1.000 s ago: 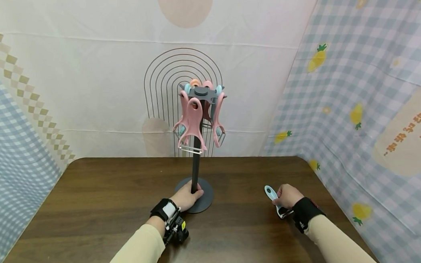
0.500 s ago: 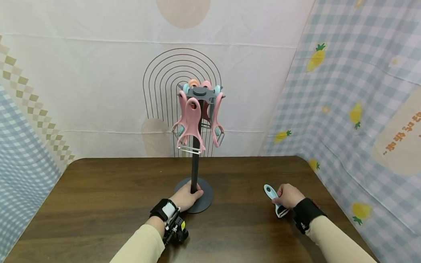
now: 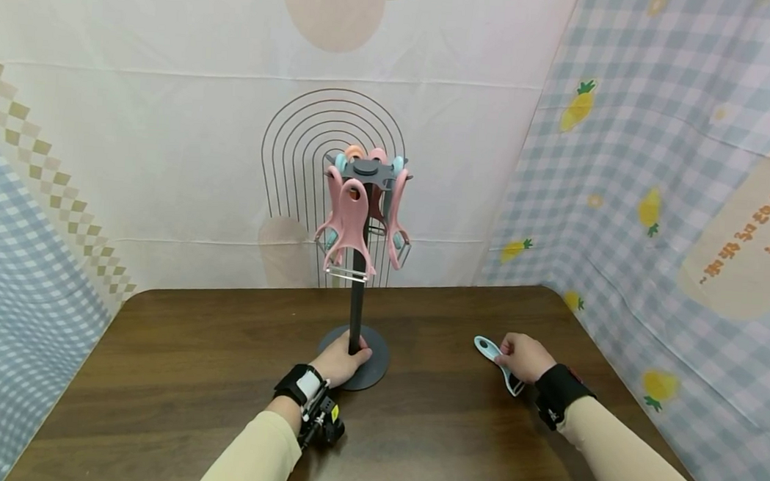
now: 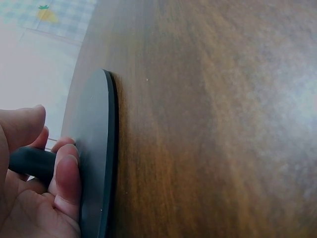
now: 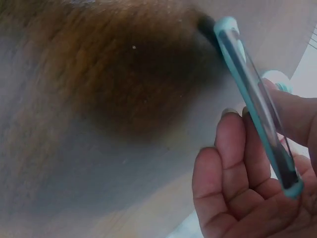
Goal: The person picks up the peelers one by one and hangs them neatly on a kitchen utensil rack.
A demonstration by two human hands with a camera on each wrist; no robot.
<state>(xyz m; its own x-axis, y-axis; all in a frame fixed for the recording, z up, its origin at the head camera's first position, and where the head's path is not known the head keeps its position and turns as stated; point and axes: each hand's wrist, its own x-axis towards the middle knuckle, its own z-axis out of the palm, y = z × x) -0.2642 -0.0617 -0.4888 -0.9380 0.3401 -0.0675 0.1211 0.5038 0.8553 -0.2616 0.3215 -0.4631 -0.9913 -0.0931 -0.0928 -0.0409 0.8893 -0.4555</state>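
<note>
My left hand [image 3: 340, 361] grips the dark post [image 3: 356, 309] of a utensil stand low down, just above its round base [image 3: 380, 359]. In the left wrist view the fingers curl round the post, right at the base plate [image 4: 94, 148]. Pink peelers [image 3: 352, 220] hang from the stand's top, with light blue and orange ones partly hidden behind them. Off to the right, my right hand [image 3: 527, 357] pinches a light blue peeler [image 3: 486, 347] by its handle, blade end toward me. Its metal blade [image 5: 262, 109] fills the front of the right wrist view, before the fingers.
The brown wooden table [image 3: 218, 377] has rounded far corners. Behind it hangs a white cloth [image 3: 166, 146] with printed arches, close behind the stand. A blue checked cloth [image 3: 630, 233] with pineapples borders the right side, near my right arm.
The light blue peeler has turned in my right hand, its handle end swinging left and slightly away. My right hand has shifted a little; the left hand and stand stay put.
</note>
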